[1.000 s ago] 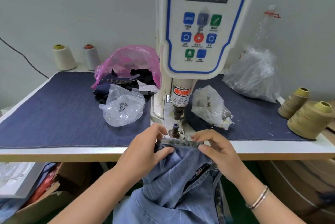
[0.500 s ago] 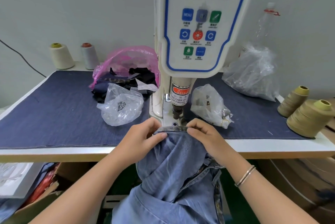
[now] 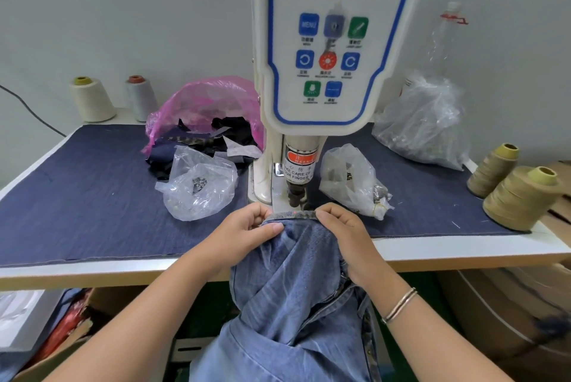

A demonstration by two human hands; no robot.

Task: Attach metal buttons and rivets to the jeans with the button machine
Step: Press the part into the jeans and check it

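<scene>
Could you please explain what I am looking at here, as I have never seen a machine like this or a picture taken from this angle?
The picture comes from a camera worn on the person's head, looking down at their hands. The tall white unit is a button machine with a control panel; its punch points down at the work. The left hand and right hand each pinch the waistband of the jeans, holding it stretched under the punch. On the table's denim mat lie clear bags of small metal parts, a pink bag of fabric scraps, and thread cones.
</scene>
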